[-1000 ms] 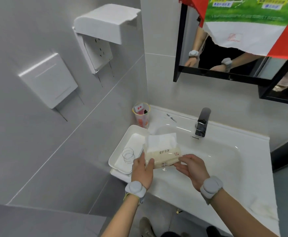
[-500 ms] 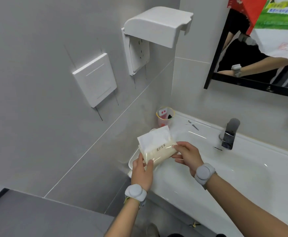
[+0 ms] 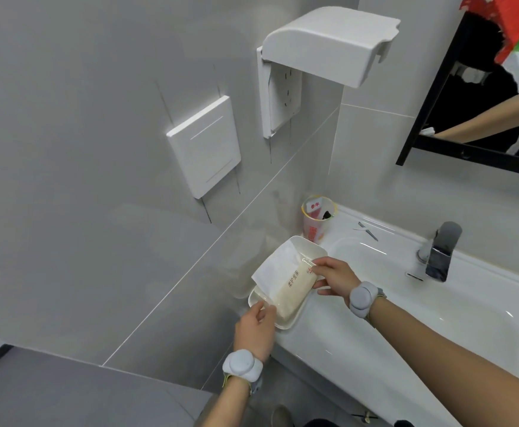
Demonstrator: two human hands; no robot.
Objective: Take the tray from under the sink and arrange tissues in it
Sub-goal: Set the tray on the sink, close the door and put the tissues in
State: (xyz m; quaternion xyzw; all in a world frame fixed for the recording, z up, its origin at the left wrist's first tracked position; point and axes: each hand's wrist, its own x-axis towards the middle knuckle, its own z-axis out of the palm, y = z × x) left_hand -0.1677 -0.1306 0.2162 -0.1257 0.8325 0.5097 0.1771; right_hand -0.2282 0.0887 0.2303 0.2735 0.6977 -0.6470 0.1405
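At the sink's left edge the tray sits tight against the side wall, so no hand fits on that side. The tissue pack fills most of the tray. A cup stands just behind the tray in the back left corner. The basin to the right lies open, with the tap at the back edge.

Both forearms reach forward, a grey band on each wrist. The left hand pinches the pack's near end; the right hand grips its far end, fingers curled.
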